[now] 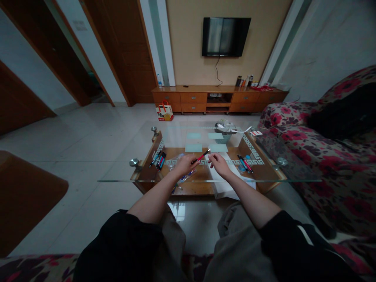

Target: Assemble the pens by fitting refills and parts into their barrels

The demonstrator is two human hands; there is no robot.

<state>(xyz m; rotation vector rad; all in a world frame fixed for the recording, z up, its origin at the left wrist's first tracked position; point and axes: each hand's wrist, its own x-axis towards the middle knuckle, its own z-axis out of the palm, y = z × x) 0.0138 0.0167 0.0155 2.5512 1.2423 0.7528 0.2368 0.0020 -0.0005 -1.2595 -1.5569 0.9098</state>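
My left hand [185,165] is closed around the lower end of a red and black pen [203,155], whose tip points up and to the right. Close beside it, my right hand [217,164] has its fingers curled in a pinch near the pen's upper end. Whether anything small sits in that pinch is hidden. Both hands are over the glass coffee table [141,156]. To the left lies a group of blue, black and red pens [158,159]. On the right is another small group of pens [245,163]. Clear plastic packaging [173,162] shows by my left hand.
A white box [221,188] shows below my right hand. Toward the table's far right are a basket [225,137] with crumpled contents and a red and white card [256,133]. Metal knobs [134,162] mark the glass corners. A flowered sofa [329,156] stands at the right.
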